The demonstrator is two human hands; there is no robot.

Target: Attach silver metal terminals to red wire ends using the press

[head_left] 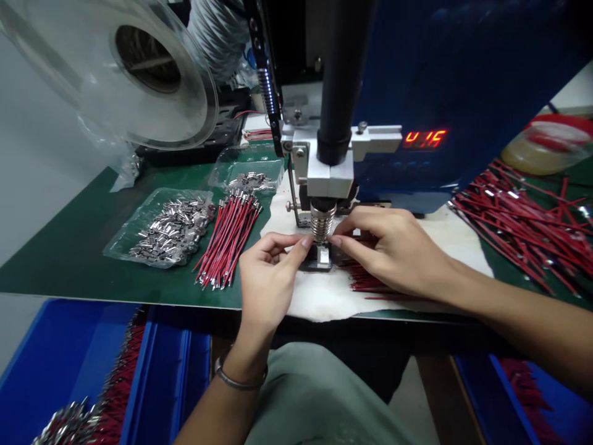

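At the press head of a blue machine (417,80), both my hands meet from either side of its spring-wrapped plunger (323,221). My left hand (271,272) is closed, thumb and forefinger pinched just left of the plunger. My right hand (398,250) pinches on the right side at the same height. Whatever sits between the fingertips is too small to make out. Below the plunger is a small metal die block (323,256) on a dark base. Red wires (364,278) lie beneath my right hand on a white cloth (319,300).
Left on the green table (69,253) are a bundle of red wires with metal ends (229,238), a clear tray (115,247) of metal terminals and a second tray (220,176). More red wires (523,222) are piled right. Blue bins (92,334) stand below. A large reel (199,93) rises at left.
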